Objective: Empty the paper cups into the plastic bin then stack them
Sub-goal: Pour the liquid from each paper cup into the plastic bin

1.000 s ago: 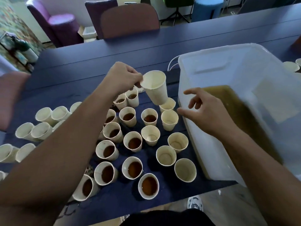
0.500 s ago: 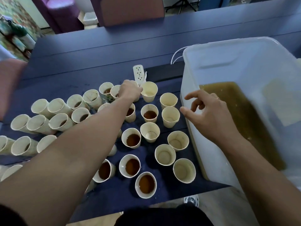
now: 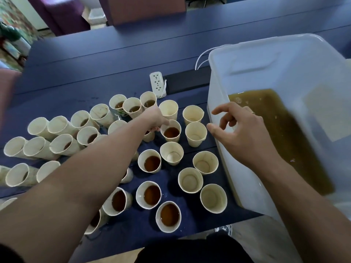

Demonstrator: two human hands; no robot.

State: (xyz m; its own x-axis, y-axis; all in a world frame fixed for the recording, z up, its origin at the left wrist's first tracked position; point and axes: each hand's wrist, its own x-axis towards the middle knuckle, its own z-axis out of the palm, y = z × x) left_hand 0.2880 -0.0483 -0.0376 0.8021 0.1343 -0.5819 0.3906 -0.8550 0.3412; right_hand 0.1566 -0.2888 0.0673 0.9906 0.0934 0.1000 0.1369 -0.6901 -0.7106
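The left hand reaches a full cup, fingers at its rim; whether they grip it cannot be told. The right hand waits by the bin, fingers loosely apart, likely to steady it.

Soft, even daylight, faint shadows, blurred and bent toward the edges.

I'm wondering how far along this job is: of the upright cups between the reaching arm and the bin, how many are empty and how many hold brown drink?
Empty cups: 7
Cups with brown liquid: 5
Total: 12
This counts only cups whose mouths show whole. Those partly hidden by the left arm are left out.
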